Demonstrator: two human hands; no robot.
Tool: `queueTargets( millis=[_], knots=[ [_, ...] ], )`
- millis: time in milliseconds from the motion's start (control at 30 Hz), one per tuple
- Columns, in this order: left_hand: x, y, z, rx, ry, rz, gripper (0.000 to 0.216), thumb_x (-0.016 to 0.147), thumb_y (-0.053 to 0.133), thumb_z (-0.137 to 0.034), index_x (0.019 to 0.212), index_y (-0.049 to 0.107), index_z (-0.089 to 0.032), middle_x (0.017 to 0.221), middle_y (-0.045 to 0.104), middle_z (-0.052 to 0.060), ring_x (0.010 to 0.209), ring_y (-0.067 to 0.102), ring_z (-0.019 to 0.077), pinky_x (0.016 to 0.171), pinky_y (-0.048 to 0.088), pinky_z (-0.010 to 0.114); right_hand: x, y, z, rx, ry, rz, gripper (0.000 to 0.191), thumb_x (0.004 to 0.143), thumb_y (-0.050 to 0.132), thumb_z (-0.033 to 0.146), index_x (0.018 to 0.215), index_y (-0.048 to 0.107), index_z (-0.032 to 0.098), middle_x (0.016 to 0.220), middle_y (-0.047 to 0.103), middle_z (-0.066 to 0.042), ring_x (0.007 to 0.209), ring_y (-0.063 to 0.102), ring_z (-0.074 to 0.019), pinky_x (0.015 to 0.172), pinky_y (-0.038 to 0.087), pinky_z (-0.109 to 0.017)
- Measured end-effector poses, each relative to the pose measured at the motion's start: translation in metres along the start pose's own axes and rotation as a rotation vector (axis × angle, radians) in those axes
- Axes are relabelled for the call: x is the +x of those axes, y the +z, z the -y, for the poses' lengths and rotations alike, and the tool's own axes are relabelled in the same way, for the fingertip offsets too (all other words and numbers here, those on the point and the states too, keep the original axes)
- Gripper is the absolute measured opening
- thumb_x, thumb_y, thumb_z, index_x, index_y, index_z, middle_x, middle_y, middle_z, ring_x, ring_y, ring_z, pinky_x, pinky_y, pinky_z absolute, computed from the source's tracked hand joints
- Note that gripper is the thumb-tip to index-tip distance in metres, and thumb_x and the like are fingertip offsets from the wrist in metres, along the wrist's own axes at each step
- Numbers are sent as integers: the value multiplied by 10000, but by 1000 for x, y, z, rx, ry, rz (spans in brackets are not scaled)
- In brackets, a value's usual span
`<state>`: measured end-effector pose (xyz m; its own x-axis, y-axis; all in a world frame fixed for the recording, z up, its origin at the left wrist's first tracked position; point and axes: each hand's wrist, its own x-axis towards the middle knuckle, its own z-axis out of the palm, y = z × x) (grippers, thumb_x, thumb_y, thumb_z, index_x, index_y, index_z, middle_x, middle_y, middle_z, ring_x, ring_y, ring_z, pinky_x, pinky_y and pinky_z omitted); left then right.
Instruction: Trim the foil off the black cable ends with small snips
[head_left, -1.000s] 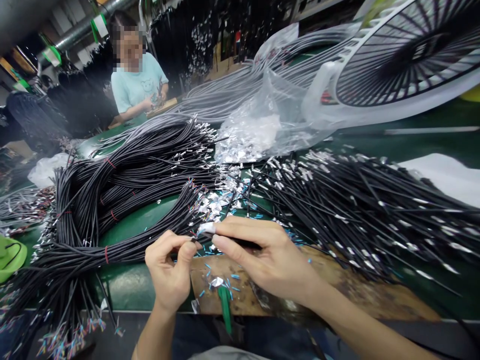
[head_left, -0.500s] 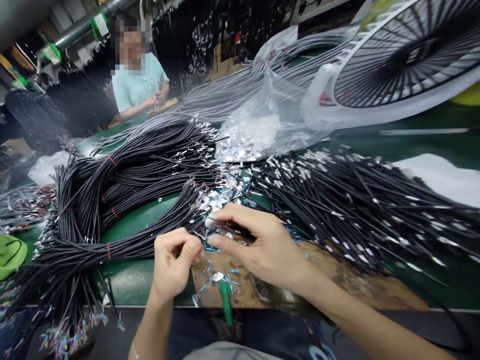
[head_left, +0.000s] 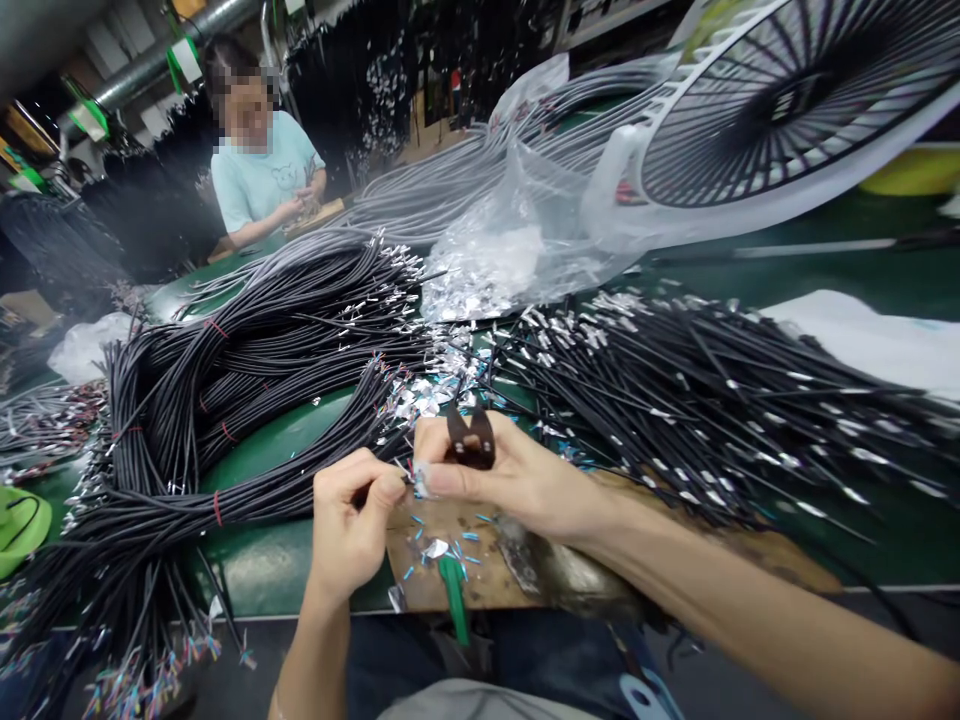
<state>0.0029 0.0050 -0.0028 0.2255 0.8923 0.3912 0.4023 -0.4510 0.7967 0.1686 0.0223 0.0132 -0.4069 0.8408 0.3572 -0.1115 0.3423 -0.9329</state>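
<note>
My left hand (head_left: 347, 520) is closed in a pinch on the end of a black cable, whose thin coloured wires (head_left: 409, 473) poke out past the thumb. Close against those wires, my right hand (head_left: 525, 478) pinches with thumb and forefinger, and something pale covers the thumb tip. The same hand holds a pair of dark wire cutters (head_left: 472, 440), jaws apart and pointing up, away from the cable. Their handles are hidden by the palm. Below both hands lies a wooden board (head_left: 427, 590) with blue wire scraps (head_left: 454, 555) and foil bits.
Tied black cable bundles (head_left: 217, 400) lie at left, loose foil-tipped cables (head_left: 675, 390) at right. Behind are a clear plastic bag (head_left: 510, 240), grey cables (head_left: 420, 180) and a white fan (head_left: 750, 130). A green-handled thing (head_left: 454, 600) sits at the board's edge. A co-worker (head_left: 266, 175) sits across.
My right hand has turned, so the wire cutters now show upright above it. Its thumb and forefinger have closed together by the cable end. My left hand stays nearly where it was.
</note>
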Motion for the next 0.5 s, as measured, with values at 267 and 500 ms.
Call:
queueTargets(
  millis=[267, 500],
  knots=[
    [-2, 4, -2, 35, -46, -92, 365, 851, 533, -305, 519, 566, -157, 512, 500, -11, 496, 434, 96, 485, 306, 225, -2, 1, 1, -556, -268, -312, 218, 822, 495, 155, 609, 525, 191, 590, 514, -4, 546, 455, -120, 506, 358, -249],
    [-5, 1, 2, -49, -74, -72, 394, 858, 503, -286, 488, 519, -152, 486, 467, -12, 455, 396, 84, 432, 260, 219, -6, -10, -3, -628, -226, -494, 195, 843, 513, 185, 650, 534, 194, 601, 537, 7, 539, 476, -114, 521, 371, -242]
  ],
)
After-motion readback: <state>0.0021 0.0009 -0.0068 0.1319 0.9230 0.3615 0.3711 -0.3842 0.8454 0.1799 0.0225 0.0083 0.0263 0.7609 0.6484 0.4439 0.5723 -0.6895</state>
